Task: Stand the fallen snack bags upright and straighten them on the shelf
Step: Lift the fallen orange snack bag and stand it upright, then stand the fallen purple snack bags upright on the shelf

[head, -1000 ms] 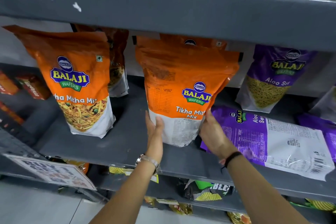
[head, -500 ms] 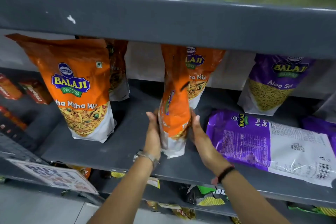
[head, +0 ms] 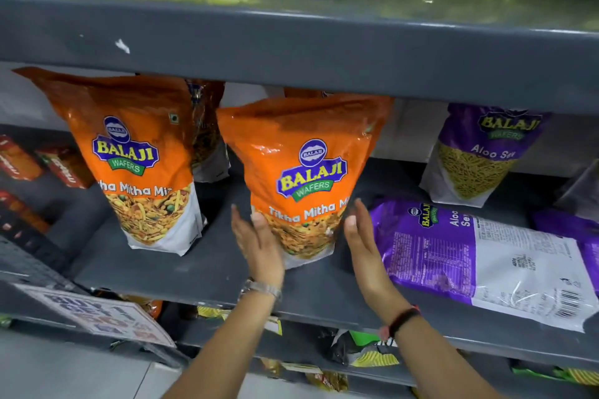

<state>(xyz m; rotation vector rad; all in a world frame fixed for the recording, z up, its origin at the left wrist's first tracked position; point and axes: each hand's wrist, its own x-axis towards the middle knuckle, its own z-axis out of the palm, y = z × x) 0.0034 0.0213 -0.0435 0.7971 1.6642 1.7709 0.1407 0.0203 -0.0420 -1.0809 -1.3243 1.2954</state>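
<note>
**Squaring up the orange mix bag between two flat palms**

Nearest the camera, both forearms are reaching up over the front lip of the grey shelf [head: 181,272]. The left hand [head: 257,244] is lying flat and released against the lower left corner of the orange Tikha Mitha Mix bag [head: 301,172], fingers straight, nothing clenched. The right hand [head: 364,243] is likewise spread and gripping nothing, standing just beside the bag's lower right edge; whether it is actually touching the film cannot be told.

Between the hands, the bag is standing on its base with its label facing out, though it is leaning a little, top toward the left hand's side. To finish this step well, the palms are probably best kept low at the base, pressing in evenly and twisting the bottom gusset until the face is running parallel with the shelf lip; squeezing higher up risks crumpling the film or tipping the bag backward.

Just beyond the right hand, a purple Aloo Sev bag [head: 479,253] is lying flat on its front, likely the next one needing to be stood up. Out past the left hand, a second orange mix bag [head: 142,165] is standing upright. Farther back on the right hand's side, another purple Aloo Sev pouch [head: 479,155] is standing against the rear.
</note>
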